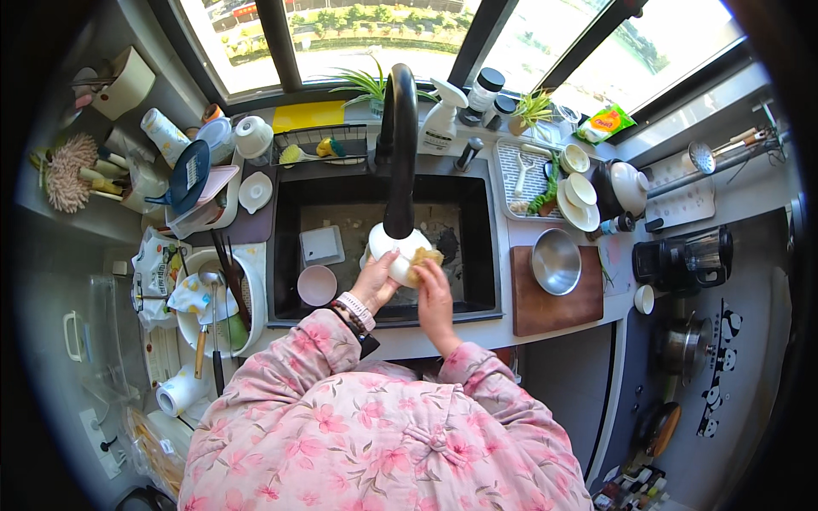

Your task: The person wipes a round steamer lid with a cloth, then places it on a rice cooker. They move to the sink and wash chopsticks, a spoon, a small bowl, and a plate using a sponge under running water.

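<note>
Over the dark sink (476, 255), my left hand (376, 279) grips a white dish (387, 243) by its near edge. The dish is partly hidden behind the black faucet (401, 153). A tan scrubbing pad (424, 259) is in my right hand (435, 300), pressed to the right side of the dish. Lower in the basin, left of my hands, lie a pale round bowl (317, 285) and a white square container (322, 245). Food scraps and murky water seem to cover the sink floor.
Right of the sink, a steel bowl (556, 262) sits on a wooden cutting board (530, 313). Behind it is a draining tray (511, 163) with greens and a peeler. A white basket (257, 306) with utensils stands at left. A spray bottle (439, 121) is behind the faucet.
</note>
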The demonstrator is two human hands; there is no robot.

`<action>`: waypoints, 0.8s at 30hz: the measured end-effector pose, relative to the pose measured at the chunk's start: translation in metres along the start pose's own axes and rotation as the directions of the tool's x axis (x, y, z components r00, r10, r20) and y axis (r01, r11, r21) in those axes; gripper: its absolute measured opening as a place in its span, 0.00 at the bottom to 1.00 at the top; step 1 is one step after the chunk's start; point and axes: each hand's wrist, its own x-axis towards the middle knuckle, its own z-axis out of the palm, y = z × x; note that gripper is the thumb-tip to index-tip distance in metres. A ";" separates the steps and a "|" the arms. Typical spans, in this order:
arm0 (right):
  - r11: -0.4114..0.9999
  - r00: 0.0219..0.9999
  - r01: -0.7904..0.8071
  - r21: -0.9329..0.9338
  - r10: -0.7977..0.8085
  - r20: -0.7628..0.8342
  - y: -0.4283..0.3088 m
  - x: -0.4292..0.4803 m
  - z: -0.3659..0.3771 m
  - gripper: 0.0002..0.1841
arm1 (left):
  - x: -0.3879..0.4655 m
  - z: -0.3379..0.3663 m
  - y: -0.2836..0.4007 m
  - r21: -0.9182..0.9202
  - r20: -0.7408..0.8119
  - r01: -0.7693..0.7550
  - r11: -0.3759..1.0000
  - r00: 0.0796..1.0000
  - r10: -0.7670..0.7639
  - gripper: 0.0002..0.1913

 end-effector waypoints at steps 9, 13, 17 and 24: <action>0.665 0.710 -0.705 0.248 0.667 0.228 0.139 0.087 0.000 0.17 | 0.005 -0.081 0.096 0.960 0.280 -0.262 -0.100 0.877 0.390 0.15; 0.711 0.735 -0.467 -0.526 0.643 0.215 0.132 0.131 0.016 0.25 | 0.003 -0.101 0.107 0.796 0.255 -0.076 -0.601 0.942 0.219 0.19; 0.714 0.734 -0.078 -0.696 0.514 0.444 0.118 0.136 0.038 0.26 | 0.009 -0.121 0.095 0.600 0.152 0.079 -0.796 0.966 0.210 0.23; 0.796 0.638 -0.024 -0.605 0.478 0.603 0.202 0.131 0.103 0.17 | 0.019 -0.156 0.075 0.524 0.085 0.111 -0.845 0.980 0.181 0.26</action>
